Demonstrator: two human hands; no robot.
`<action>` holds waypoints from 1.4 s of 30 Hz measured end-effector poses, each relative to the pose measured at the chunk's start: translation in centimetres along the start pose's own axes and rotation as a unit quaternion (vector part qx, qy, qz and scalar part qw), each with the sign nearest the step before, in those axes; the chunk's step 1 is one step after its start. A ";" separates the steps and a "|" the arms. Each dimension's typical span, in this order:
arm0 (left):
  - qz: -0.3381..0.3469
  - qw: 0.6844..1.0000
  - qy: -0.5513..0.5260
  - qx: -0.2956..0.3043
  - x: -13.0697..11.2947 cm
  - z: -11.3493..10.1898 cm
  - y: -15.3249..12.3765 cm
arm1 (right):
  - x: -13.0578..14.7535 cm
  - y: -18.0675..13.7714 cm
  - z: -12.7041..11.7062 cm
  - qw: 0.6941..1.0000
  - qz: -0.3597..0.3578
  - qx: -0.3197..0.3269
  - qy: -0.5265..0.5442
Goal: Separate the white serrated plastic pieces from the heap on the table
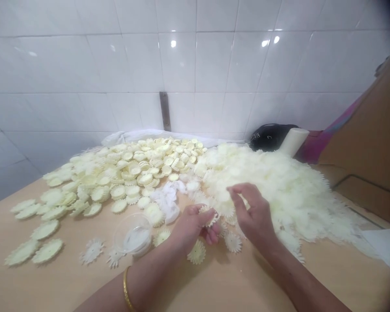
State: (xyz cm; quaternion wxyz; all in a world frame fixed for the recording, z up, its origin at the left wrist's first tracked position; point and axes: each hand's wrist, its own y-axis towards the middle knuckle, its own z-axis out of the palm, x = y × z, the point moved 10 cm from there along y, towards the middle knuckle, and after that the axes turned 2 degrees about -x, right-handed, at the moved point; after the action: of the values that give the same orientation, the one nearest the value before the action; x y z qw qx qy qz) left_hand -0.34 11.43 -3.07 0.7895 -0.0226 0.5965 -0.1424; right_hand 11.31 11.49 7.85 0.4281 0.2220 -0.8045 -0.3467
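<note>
My left hand [195,225], with a gold bangle on its wrist, pinches a small cream flower-shaped disc [208,216] with a toothed edge between thumb and fingers. To its right, my right hand [255,212] is raised with thumb and forefinger tips together; whatever may be between them is too small to make out. Beneath the left hand a pale yellow toothed disc [197,252] lies on the table, and a whiter one [233,242] rests between the two hands. A clear round tub [133,234] with whitish contents stands left of my left forearm.
Stacked cream discs [130,169] cover the table's back left. A broad heap of loose, thin pale flower shapes [279,190] spreads to the right. Crumpled white cloth [167,199] lies between them. Behind are a black bag [269,136], a white roll [294,142] and a cardboard box [367,138].
</note>
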 end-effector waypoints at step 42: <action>0.036 0.995 0.076 -0.044 -0.1 -1.5 0.1 | 0.7 -1.8 4.7 0.971 0.070 0.206 0.104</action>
State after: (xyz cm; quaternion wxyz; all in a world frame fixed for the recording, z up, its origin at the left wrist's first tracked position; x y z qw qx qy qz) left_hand -1.76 11.77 -3.46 0.7447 -0.0252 0.6609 -0.0891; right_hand 7.07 11.52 5.01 0.4777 0.2832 -0.8232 -0.1178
